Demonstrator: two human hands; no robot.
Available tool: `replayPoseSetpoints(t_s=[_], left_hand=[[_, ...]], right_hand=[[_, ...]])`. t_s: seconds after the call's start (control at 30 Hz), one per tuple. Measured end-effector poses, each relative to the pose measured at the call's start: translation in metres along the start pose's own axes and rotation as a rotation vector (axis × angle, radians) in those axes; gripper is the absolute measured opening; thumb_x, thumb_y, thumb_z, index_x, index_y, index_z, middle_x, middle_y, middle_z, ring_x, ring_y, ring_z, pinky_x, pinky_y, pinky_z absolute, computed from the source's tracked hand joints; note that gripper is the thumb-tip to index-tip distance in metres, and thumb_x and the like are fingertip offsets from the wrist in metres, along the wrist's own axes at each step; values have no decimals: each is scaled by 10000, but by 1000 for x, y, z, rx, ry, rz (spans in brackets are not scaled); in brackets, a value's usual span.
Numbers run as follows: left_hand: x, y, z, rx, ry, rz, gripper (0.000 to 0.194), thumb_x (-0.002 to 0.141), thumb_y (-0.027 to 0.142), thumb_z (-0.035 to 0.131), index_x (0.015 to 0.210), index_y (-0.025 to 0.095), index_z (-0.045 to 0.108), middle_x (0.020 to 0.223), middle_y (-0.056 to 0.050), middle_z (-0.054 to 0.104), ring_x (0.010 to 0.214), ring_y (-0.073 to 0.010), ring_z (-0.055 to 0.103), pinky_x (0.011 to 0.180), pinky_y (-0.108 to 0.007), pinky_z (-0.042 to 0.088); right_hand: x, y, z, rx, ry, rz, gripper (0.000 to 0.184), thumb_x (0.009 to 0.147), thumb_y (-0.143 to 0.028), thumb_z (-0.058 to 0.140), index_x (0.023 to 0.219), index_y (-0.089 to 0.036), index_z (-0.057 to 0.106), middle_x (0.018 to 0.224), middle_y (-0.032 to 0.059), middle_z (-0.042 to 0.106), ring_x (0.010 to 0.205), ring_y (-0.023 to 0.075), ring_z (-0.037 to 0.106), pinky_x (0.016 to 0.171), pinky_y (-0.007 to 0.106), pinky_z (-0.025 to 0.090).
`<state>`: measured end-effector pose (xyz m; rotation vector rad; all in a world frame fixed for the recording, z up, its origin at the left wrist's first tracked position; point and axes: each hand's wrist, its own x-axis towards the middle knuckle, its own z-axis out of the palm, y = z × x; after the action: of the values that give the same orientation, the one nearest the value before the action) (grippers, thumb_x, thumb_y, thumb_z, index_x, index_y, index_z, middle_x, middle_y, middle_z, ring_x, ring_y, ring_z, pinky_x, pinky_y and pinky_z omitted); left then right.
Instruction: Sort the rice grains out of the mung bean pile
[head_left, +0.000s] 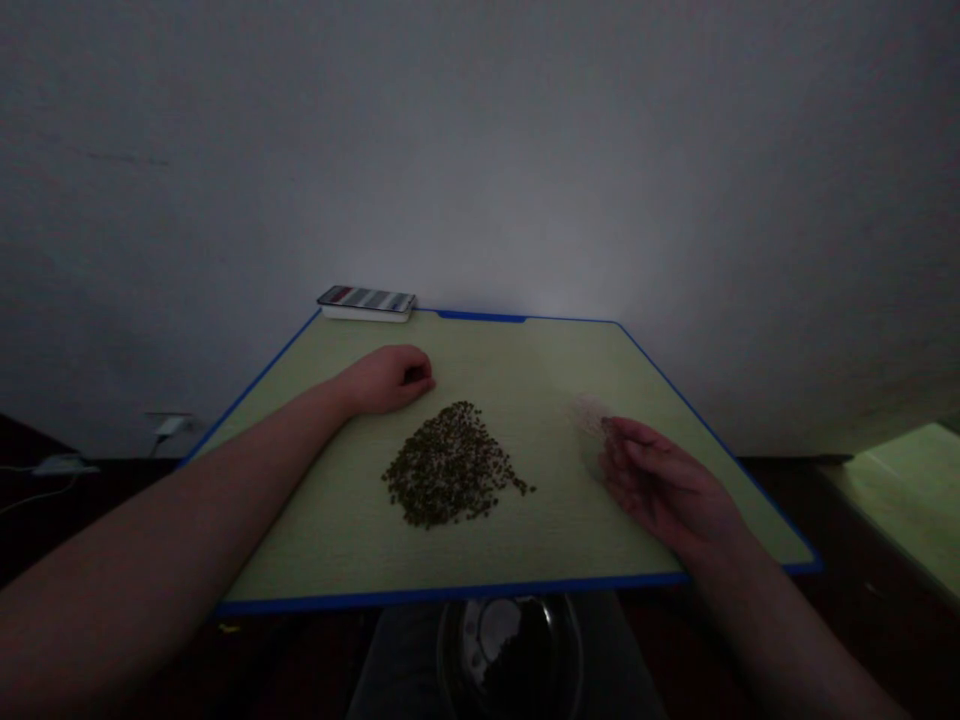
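A pile of small dark green beans lies in the middle of a pale green table with a blue edge. My left hand rests on the table just behind and left of the pile, fingers curled into a loose fist; nothing shows in it. My right hand lies to the right of the pile, fingers stretched out and slightly blurred at the tips, holding nothing that I can see.
A phone lies on a white box at the table's far left corner, against the wall. A metal bowl with dark contents sits below the near table edge. A second pale green surface is at the right.
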<state>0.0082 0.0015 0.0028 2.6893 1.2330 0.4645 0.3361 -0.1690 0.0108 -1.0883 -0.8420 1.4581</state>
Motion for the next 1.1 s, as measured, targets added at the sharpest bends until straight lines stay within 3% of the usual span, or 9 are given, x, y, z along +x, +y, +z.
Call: replayPoseSetpoints(t_s=[0.13,0.27,0.4,0.53,0.67,1.1], left_hand=[[0,-1,1,7,5,-1,268,801,410,496,771,166,603,701,-26,592,613,-127,484,588,-261,345],[0,-2,1,2,-4,-2,276,807,415,491,771,165,603,694,-27,589,611,-126,484,581,-258,344],[0,-1,1,-8,-7,-10,275,808,417,489,762,166,592,675,-18,571,600,-122,477,572,-254,342],[0,1,0,-9,-9,-21,266,803,407,497,755,163,592,663,-15,563,589,-118,469,570,-255,339],[0,2,0,-12,-6,-19,261,805,400,503,761,161,595,660,-14,561,579,-111,463,562,-251,336],[0,-2,2,-3,6,5,276,810,410,496,770,162,611,670,-19,573,595,-120,474,574,-257,340]], right_hand=[[6,-5,6,-20,-102,32,268,645,-259,722,907,-243,669,657,-29,506,556,92,464,475,213,374],[29,-17,18,-129,-225,-61,271,672,-268,691,938,-233,648,643,-41,511,531,83,440,459,211,330],[44,-20,24,-413,-305,-125,269,661,-262,661,918,-187,632,574,-59,475,457,74,385,423,220,272],[38,-12,19,-831,-294,-269,202,667,-177,581,853,-161,659,588,-37,493,514,93,427,480,237,319],[29,-5,14,-1071,-302,-341,242,688,-133,521,872,-167,674,607,-25,526,545,108,467,512,243,349],[23,1,22,-1139,-390,-310,252,704,-128,509,887,-160,680,634,-11,582,557,116,507,522,242,382]])
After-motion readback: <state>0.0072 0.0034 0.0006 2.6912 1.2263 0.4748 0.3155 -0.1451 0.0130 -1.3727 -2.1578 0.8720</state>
